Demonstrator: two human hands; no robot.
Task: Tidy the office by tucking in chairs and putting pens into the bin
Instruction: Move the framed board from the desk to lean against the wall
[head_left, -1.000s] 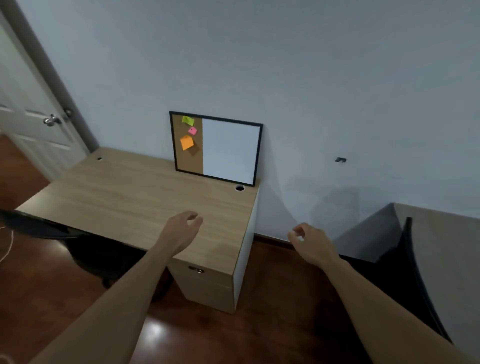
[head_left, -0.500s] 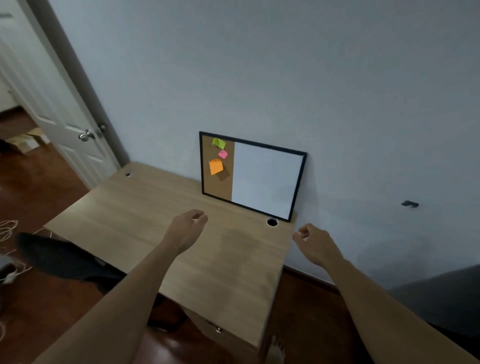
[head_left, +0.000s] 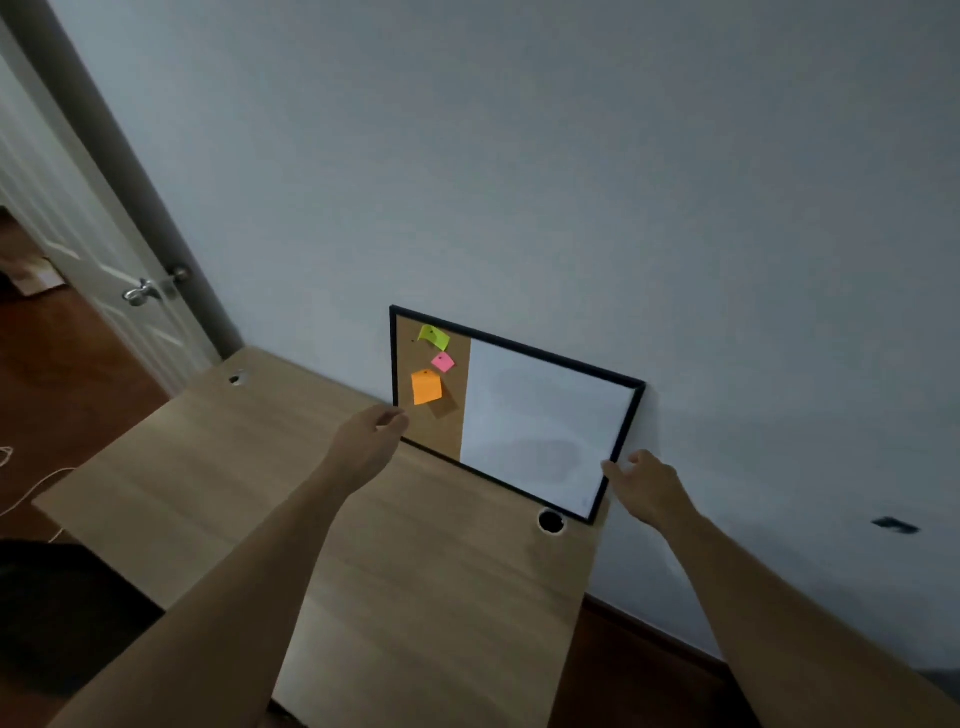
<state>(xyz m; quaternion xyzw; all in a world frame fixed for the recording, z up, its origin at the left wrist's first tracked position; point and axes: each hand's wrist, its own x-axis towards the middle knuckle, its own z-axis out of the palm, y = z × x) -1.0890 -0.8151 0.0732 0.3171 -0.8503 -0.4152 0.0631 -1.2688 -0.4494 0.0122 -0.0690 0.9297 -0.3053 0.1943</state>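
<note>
Reaching both empty hands, left hand (head_left: 370, 435) and right hand (head_left: 647, 483), fingers loosely curled, I guess the dark chair (head_left: 62, 613) at the tabletop's (head_left: 218, 467) left edge rolls easily; push its back.

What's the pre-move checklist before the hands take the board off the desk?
1. Left hand empty, near the board's left edge: ok.
2. Right hand empty, at the right frame: ok.
3. Board leaning upright against the wall: ok.
4. Sticky notes secure on the cork: cannot tell.
5. Desk bare in front of the board: ok.
6. Pens or bin in view: not ok.
</note>
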